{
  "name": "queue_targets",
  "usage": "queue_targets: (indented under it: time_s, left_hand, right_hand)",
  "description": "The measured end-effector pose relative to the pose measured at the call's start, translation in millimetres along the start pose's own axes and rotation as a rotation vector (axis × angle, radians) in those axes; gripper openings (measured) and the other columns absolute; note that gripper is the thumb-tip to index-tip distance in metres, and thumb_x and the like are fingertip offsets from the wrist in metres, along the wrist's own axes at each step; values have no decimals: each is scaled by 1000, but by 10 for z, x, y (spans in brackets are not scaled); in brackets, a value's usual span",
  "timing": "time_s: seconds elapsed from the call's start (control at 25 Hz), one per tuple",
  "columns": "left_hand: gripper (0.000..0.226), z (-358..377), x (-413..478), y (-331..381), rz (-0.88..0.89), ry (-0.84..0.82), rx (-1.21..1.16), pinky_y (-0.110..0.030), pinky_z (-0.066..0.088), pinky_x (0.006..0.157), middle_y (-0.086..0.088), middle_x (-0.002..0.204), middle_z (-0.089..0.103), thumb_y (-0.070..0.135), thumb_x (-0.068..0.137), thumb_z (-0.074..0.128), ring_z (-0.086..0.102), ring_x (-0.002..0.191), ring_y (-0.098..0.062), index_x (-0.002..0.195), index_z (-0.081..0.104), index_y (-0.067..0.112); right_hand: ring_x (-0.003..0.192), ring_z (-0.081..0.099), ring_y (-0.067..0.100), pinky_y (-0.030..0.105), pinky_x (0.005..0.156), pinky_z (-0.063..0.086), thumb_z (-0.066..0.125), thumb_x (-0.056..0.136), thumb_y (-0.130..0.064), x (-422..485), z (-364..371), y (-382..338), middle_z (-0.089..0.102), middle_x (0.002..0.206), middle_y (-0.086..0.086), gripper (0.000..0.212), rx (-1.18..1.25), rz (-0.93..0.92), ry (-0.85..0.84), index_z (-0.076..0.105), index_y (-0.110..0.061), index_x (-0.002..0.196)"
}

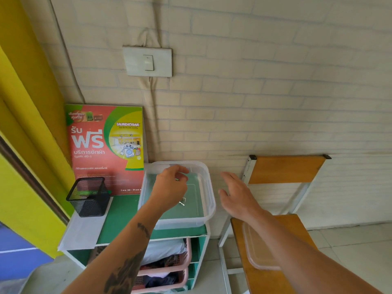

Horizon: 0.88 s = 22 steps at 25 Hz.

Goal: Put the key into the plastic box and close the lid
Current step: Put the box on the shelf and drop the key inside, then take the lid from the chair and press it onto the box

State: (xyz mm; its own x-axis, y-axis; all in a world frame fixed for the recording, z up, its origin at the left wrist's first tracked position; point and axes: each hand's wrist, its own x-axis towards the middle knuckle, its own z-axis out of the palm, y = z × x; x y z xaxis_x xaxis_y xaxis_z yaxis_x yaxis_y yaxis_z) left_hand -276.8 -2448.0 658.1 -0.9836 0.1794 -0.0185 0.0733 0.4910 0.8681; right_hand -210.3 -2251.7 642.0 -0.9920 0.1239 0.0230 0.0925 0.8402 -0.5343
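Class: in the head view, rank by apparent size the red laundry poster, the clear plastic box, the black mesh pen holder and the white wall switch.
1. Red laundry poster and clear plastic box: look alike, unranked.
2. Black mesh pen holder and white wall switch: also close; nearness makes it unsure.

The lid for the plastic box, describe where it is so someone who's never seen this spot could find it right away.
Start at the wooden chair against the brick-pattern wall, right of the green shelf unit. The lid lies flat on the chair's seat, partly under the right forearm. It is a clear, rounded-corner sheet with a pinkish rim, the only thing on that seat, apart from the open plastic box.
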Motion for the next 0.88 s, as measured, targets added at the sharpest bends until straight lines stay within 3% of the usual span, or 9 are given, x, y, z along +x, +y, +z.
queue_targets:
  time_s: [0.24,0.4,0.56,0.68,0.88]
  left_hand:
    - [31,709,-173,457,68,-114,-48,-10,44,55,4,89,71,5,88,45,70,82,-16,102,67,22]
    - [30,1464,-294,675,37,-178,-36,-15,47,60,3,88,72,6,87,48,69,82,-14,101,68,23]
    - [28,2266,-423,726,-104,-274,4,-21,53,64,1,94,71,10,89,47,70,84,-16,103,67,23]
    - [28,2735,-482,670,-229,-276,6,-27,56,68,0,96,70,12,88,48,69,87,-21,104,67,24]
    - [30,3365,-496,383,-429,-302,1,-33,56,78,0,101,70,14,85,50,68,91,-22,111,63,23]
  right_hand:
    - [143,33,19,45,115,32,43,98,-28,-249,-423,807,31,158,1,57,123,145,9,28,-21,152]
    - [142,34,21,45,115,33,42,98,-27,-458,-688,1501,30,159,3,57,162,268,-30,27,-20,153]
    - [144,32,22,37,114,30,41,99,-28,-630,-841,2254,26,160,2,58,146,356,-119,24,-19,154]
    - [146,27,25,40,115,29,42,98,-28,-715,-817,2756,25,161,5,60,173,408,-213,24,-17,154]
    - [127,48,26,36,95,45,45,96,-23,-814,-590,3361,44,147,6,55,184,478,-324,32,-22,149]
